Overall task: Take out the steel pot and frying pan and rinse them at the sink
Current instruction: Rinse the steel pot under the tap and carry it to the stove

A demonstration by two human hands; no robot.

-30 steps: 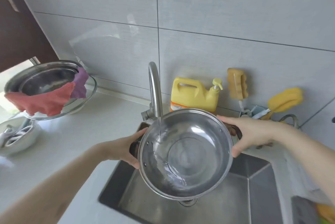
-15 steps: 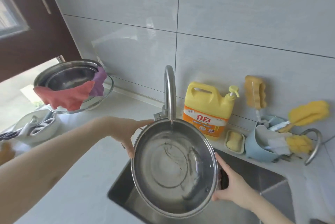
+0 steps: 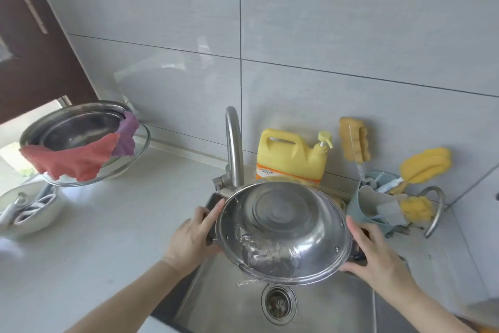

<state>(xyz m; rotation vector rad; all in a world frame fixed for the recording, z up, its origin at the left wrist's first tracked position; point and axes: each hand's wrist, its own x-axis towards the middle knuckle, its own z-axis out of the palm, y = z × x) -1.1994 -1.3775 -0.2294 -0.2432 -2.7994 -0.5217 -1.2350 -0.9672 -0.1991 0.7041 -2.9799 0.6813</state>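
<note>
I hold the steel pot (image 3: 286, 227) over the sink (image 3: 232, 305), tilted toward me, with water pooled at its near inner wall and spilling over the rim. My left hand (image 3: 191, 241) grips the pot's dark left handle. My right hand (image 3: 378, 254) grips the right handle and rim. The curved steel faucet (image 3: 233, 149) rises just behind the pot's left edge. No frying pan is in view.
The drain (image 3: 278, 304) lies below the pot. A yellow detergent jug (image 3: 291, 157) stands behind it. A blue caddy (image 3: 361, 208) with yellow sponges sits at the right. On the left counter are a glass bowl (image 3: 135, 157) holding steel basins and cloths, and a white bowl (image 3: 40, 214).
The pot has been swung from steeply tipped leftward to tilted toward me, and water now pours over its near rim. My right hand moved up to the right handle.
</note>
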